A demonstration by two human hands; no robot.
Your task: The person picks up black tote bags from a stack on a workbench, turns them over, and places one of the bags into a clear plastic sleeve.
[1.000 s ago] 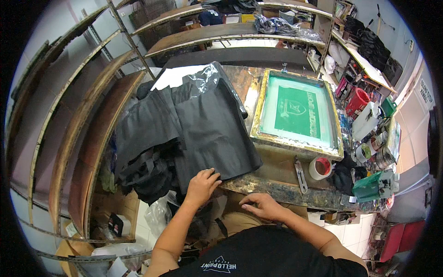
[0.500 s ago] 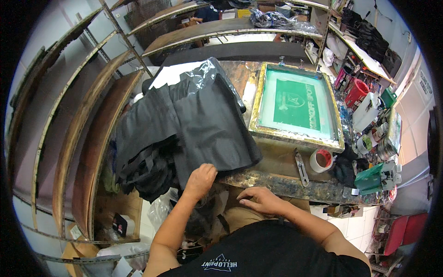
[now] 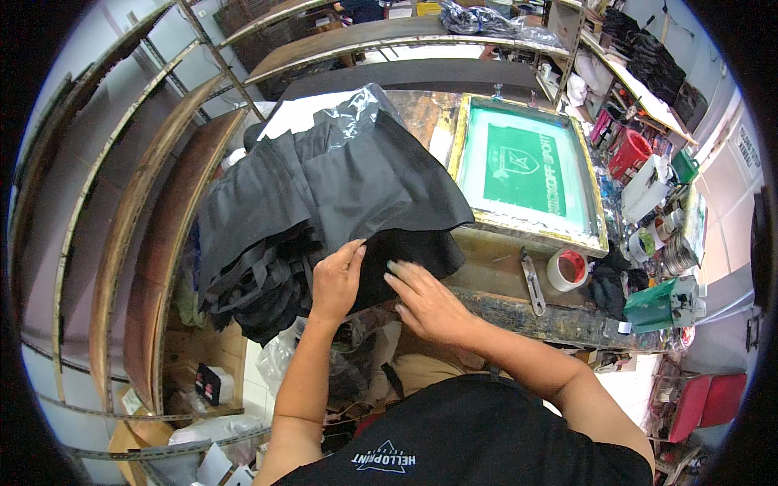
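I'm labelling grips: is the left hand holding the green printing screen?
No, the left hand pinches the edge of the black fabric.

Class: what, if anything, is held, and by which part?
The left hand pinches the black sheet by its near edge; the right hand appears to hold nothing.

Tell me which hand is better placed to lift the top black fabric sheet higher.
Left, probably: the left hand pinches the raised near edge of the top black fabric sheet, while the right hand is open, fingers by the black layer beneath.
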